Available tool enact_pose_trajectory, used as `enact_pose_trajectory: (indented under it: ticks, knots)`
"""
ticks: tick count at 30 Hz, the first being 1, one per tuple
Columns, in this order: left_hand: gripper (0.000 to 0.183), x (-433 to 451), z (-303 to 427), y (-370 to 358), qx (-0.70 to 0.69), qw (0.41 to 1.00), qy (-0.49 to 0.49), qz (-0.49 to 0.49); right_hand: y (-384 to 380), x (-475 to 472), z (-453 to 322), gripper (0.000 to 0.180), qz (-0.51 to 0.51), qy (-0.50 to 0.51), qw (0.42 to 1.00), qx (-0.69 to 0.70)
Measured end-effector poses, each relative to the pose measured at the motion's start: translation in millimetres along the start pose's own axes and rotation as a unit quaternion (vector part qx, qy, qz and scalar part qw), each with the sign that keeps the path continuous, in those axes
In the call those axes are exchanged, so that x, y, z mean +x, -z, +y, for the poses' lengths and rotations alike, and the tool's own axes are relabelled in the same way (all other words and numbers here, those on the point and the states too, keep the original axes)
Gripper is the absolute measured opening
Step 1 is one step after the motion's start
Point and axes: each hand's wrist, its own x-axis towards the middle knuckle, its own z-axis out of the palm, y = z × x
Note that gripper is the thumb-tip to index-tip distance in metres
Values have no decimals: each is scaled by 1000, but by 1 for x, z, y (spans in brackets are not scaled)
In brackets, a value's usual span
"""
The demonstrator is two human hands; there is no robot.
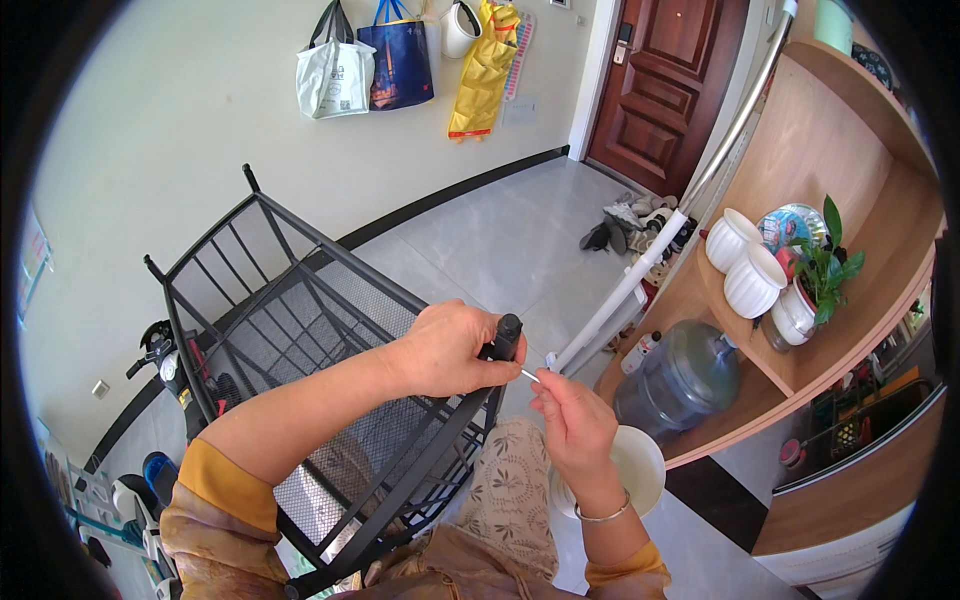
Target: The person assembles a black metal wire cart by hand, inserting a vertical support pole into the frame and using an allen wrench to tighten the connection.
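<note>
A black metal rack (352,259) with mesh panels and barred ends stands before me, tilted across the view. My left hand (450,351) is closed around the top of its near right corner post (508,336), which has a rounded black cap. Between finger and thumb, my right hand (574,420) pinches a thin silver metal rod (529,373), perhaps a hex key. The rod's other end meets the post beside my left thumb; its tip is hidden there.
A wooden shelf unit (780,375) on the right holds white pots (756,281), a potted plant (825,270) and a large water bottle (679,375). Below my right hand stands a white bucket (641,469). Shoes (637,225) lie near the brown door (667,82). Bags (395,64) hang on the wall.
</note>
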Motion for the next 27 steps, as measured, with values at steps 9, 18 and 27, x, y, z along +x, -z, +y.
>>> enact_pose_trajectory:
  ticks: [9, 18, 27]
  knots:
    - [12, -1, -1, -1, 1, 1000, -18, 13, 2, 10, 5, 23, 50, 91, 990, -96]
    - [12, 0, -4, -3, 3, 999, -28, 20, 3, 13, 11, 21, 75, 138, 977, -143]
    - [13, 0, -5, -4, 7, 999, -33, 28, -7, 0, 5, 14, 68, -104, 989, 78]
